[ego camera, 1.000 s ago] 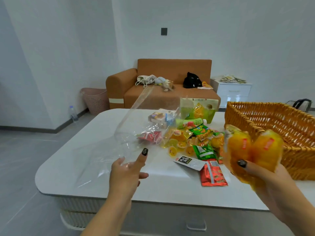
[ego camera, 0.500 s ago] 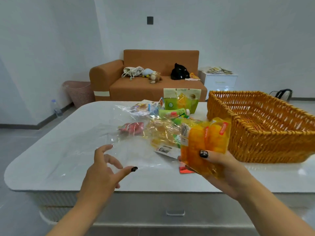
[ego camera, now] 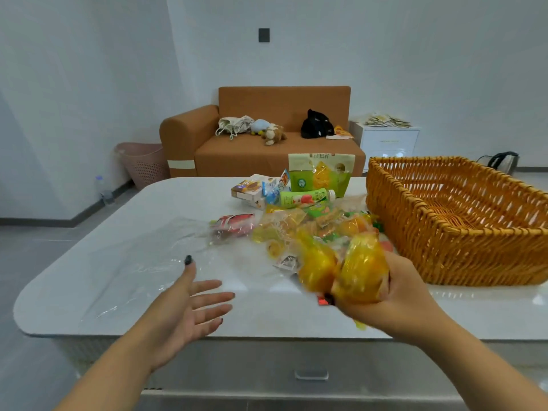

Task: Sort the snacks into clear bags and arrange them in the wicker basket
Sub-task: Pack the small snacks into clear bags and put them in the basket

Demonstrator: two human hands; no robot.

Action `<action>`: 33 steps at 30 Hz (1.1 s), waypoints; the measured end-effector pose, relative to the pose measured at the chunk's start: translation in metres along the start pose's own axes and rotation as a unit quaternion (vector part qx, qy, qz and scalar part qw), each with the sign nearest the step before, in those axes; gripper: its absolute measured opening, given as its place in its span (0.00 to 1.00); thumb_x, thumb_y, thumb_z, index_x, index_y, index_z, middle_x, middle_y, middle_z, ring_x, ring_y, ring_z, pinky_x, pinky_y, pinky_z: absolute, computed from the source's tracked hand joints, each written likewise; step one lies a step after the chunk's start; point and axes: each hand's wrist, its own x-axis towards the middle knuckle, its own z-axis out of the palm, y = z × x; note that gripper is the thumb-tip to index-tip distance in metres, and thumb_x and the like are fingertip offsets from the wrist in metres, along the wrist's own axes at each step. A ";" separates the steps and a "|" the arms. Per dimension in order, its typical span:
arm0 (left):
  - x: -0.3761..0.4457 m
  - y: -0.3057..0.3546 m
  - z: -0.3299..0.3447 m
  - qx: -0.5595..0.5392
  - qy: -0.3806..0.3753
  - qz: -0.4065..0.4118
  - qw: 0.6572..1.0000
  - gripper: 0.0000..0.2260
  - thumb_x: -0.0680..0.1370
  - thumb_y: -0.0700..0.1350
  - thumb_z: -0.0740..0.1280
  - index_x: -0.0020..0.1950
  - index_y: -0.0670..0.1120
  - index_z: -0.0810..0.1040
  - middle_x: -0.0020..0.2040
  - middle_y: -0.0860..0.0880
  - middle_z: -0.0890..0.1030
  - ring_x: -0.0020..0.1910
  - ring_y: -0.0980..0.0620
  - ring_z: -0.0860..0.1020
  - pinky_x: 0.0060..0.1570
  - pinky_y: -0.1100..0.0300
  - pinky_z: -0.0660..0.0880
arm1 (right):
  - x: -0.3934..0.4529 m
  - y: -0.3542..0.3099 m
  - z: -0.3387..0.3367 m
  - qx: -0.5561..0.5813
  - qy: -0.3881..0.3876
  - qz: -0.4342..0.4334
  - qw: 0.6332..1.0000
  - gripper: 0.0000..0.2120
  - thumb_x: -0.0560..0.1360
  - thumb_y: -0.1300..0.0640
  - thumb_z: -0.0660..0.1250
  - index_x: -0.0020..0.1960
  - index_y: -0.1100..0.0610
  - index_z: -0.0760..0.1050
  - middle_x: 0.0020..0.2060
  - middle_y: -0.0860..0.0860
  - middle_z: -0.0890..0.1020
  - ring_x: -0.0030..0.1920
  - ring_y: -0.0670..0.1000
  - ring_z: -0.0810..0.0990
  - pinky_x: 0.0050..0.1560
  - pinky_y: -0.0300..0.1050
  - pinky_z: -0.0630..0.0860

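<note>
My right hand (ego camera: 397, 295) grips two yellow-orange snack packs (ego camera: 344, 266) just above the white table (ego camera: 89, 292), left of the wicker basket (ego camera: 462, 232). My left hand (ego camera: 189, 304) hovers open, palm up and fingers spread, over the near table edge and holds nothing. A clear bag (ego camera: 154, 250) lies flat on the table beyond that hand, reaching to the snack pile (ego camera: 296, 221). The pile holds a red pack (ego camera: 234, 225), jelly cups, green packets, a green bottle (ego camera: 305, 198), a small box (ego camera: 249, 189) and an upright green pouch (ego camera: 321, 173). The basket looks empty.
An orange sofa (ego camera: 267, 137) with bags and soft toys stands behind the table. A pink bin (ego camera: 143, 163) sits to its left, a white drawer unit (ego camera: 388, 140) to its right. A kettle (ego camera: 504, 161) is on the floor beyond the basket.
My left hand let go of the clear bag, which dropped flat onto the table, and the hand turned palm up. My right hand carried the yellow packs leftward and lower, away from the basket.
</note>
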 end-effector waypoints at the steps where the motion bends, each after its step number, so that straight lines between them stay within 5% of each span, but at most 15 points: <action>1: -0.002 0.003 -0.002 -0.059 -0.039 -0.035 0.997 0.37 0.76 0.69 0.52 0.65 0.37 0.72 0.56 0.38 0.83 0.45 0.45 0.85 0.33 0.54 0.82 | -0.004 0.001 0.001 -0.035 -0.025 -0.039 0.998 0.15 0.60 0.62 0.79 0.45 0.56 0.82 0.42 0.50 0.84 0.44 0.51 0.84 0.42 0.46 0.79; 6: -0.001 0.009 -0.028 -0.158 -0.135 -0.107 0.972 0.46 0.70 0.69 0.58 0.68 0.28 0.66 0.61 0.29 0.77 0.43 0.39 0.85 0.25 0.50 0.81 | -0.024 -0.007 0.001 -0.147 -0.151 -0.090 0.973 0.24 0.65 0.52 0.80 0.59 0.51 0.78 0.57 0.44 0.80 0.63 0.46 0.77 0.58 0.49 0.76; 10: 0.011 0.003 -0.046 -0.120 -0.141 -0.104 0.977 0.39 0.71 0.63 0.61 0.63 0.29 0.75 0.60 0.31 0.79 0.42 0.39 0.85 0.24 0.50 0.80 | -0.034 -0.015 0.009 -0.188 -0.221 -0.107 0.951 0.25 0.69 0.45 0.76 0.64 0.44 0.74 0.62 0.40 0.76 0.68 0.41 0.70 0.64 0.42 0.72; 14: 0.018 -0.010 -0.047 -0.060 -0.161 -0.107 0.979 0.28 0.74 0.56 0.66 0.64 0.36 0.77 0.62 0.31 0.78 0.47 0.36 0.84 0.35 0.47 0.82 | -0.042 -0.021 0.016 -0.243 -0.262 -0.144 0.923 0.21 0.74 0.43 0.70 0.65 0.45 0.73 0.65 0.41 0.72 0.71 0.37 0.64 0.67 0.33 0.64; 16: 0.019 -0.013 -0.046 -0.076 -0.182 -0.087 0.977 0.31 0.66 0.47 0.79 0.65 0.35 0.76 0.63 0.31 0.77 0.52 0.33 0.82 0.42 0.44 0.81 | -0.045 -0.020 0.017 -0.223 -0.275 -0.148 0.923 0.21 0.73 0.47 0.72 0.64 0.49 0.74 0.63 0.44 0.74 0.71 0.40 0.66 0.66 0.37 0.68; 20: 0.028 -0.014 -0.044 -0.150 -0.222 -0.026 0.963 0.39 0.53 0.32 0.82 0.62 0.36 0.72 0.63 0.31 0.77 0.55 0.36 0.82 0.38 0.48 0.83 | -0.046 -0.012 0.006 -0.178 -0.235 -0.108 0.949 0.25 0.68 0.53 0.77 0.63 0.52 0.75 0.62 0.48 0.76 0.68 0.46 0.72 0.63 0.47 0.74; 22: 0.015 -0.005 -0.030 -0.199 -0.291 -0.031 0.935 0.23 0.69 0.32 0.73 0.62 0.37 0.73 0.70 0.31 0.69 0.63 0.39 0.78 0.52 0.48 0.82 | -0.044 -0.008 -0.006 -0.206 -0.192 -0.106 0.954 0.26 0.67 0.52 0.78 0.62 0.52 0.75 0.62 0.49 0.77 0.66 0.46 0.73 0.63 0.45 0.74; 23: 0.016 -0.007 -0.031 -0.192 -0.333 0.007 0.923 0.16 0.77 0.32 0.59 0.65 0.37 0.72 0.75 0.32 0.61 0.69 0.40 0.73 0.63 0.48 0.75 | -0.043 -0.007 -0.012 -0.233 -0.176 -0.111 0.950 0.27 0.66 0.51 0.78 0.62 0.53 0.75 0.62 0.50 0.77 0.66 0.46 0.73 0.64 0.43 0.73; 25: 0.011 -0.017 -0.037 -0.209 -0.376 0.024 0.902 0.26 0.77 0.31 0.40 0.71 0.37 0.67 0.77 0.32 0.51 0.73 0.39 0.65 0.72 0.46 0.62 | -0.042 -0.009 -0.020 -0.281 -0.156 -0.134 0.937 0.26 0.67 0.50 0.76 0.62 0.55 0.76 0.62 0.52 0.77 0.67 0.47 0.73 0.65 0.42 0.71; 29: -0.019 -0.007 -0.032 -0.090 -0.405 0.022 0.910 0.23 0.83 0.47 0.56 0.76 0.39 0.63 0.77 0.31 0.55 0.67 0.34 0.73 0.63 0.42 0.73 | -0.043 -0.021 -0.020 -0.281 -0.138 -0.182 0.932 0.24 0.70 0.49 0.74 0.62 0.56 0.77 0.61 0.50 0.78 0.67 0.49 0.73 0.65 0.46 0.72; 31: -0.031 -0.006 -0.035 -0.096 -0.353 -0.038 0.930 0.32 0.73 0.60 0.72 0.72 0.47 0.71 0.73 0.34 0.67 0.57 0.36 0.81 0.46 0.46 0.83 | -0.047 -0.029 -0.014 -0.271 -0.160 -0.205 0.927 0.25 0.70 0.48 0.74 0.63 0.54 0.75 0.62 0.49 0.77 0.67 0.48 0.73 0.65 0.44 0.72; 33: -0.047 -0.006 -0.033 -0.081 -0.272 -0.015 0.959 0.34 0.65 0.61 0.78 0.69 0.54 0.75 0.70 0.39 0.74 0.51 0.39 0.84 0.35 0.51 0.83 | -0.052 -0.036 -0.007 -0.281 -0.195 -0.218 0.914 0.28 0.68 0.47 0.76 0.65 0.52 0.74 0.63 0.47 0.77 0.69 0.47 0.70 0.67 0.43 0.70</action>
